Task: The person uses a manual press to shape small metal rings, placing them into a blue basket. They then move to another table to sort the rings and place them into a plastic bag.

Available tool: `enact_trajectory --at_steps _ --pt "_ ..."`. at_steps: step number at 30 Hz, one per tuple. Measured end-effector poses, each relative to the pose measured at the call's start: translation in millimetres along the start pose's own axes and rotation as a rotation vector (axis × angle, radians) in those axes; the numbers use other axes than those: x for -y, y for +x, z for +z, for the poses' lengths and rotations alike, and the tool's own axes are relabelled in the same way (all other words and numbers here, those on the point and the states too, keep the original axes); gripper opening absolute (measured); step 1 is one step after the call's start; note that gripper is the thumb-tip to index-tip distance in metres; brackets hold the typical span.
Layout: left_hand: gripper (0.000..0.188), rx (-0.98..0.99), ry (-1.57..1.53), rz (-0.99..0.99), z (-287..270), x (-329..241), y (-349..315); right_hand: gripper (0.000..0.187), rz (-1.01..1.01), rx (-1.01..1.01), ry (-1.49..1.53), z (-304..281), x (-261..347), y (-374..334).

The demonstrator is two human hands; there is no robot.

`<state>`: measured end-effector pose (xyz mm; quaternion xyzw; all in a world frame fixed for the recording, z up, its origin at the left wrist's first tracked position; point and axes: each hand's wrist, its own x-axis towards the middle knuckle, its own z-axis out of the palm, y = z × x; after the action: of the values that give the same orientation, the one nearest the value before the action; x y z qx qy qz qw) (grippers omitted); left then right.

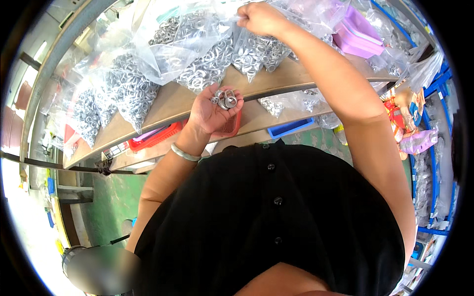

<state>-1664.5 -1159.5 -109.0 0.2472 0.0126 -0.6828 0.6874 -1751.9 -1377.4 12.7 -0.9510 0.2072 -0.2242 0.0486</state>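
Observation:
My left hand (pixel 207 109) is palm up in front of the shelf edge, its fingers curled around a small heap of silvery metal rings (pixel 227 101) of differing sizes. Across the shelf reaches my right arm, and my right hand (pixel 261 18) is closed at the upper edge of a clear plastic bag (pixel 242 34). Its fingertips pinch the film; whether anything else is between them is hidden. Just below that hand, the bag bulges with silvery rings (pixel 249 56). Nearest to my left hand lies another clear bag of rings (pixel 202 66).
More ring-filled bags (pixel 126 89) line the wooden shelf (pixel 173 109) to the left. Purple plastic bins (pixel 358 34) stand at the far right. Below are red baskets (pixel 155 138), a blue tray (pixel 291 128) and a lower shelf (pixel 254 116). A blue rack (pixel 437 163) rises at right.

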Motion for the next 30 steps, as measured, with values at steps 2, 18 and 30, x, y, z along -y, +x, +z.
enact_trajectory --at_steps 2,18,30 --pt "0.04 0.035 0.003 -0.01 -4 -5 -3 0.027 0.088 0.044 0.116 -4 5 -1" --pt "0.041 0.075 -0.091 -0.047 -36 -19 -13 0.018 0.387 -0.224 1.0 5 0 2" --pt "0.043 0.162 -0.075 -0.059 -34 -20 -12 0.019 0.384 -0.321 1.414 8 -11 28"
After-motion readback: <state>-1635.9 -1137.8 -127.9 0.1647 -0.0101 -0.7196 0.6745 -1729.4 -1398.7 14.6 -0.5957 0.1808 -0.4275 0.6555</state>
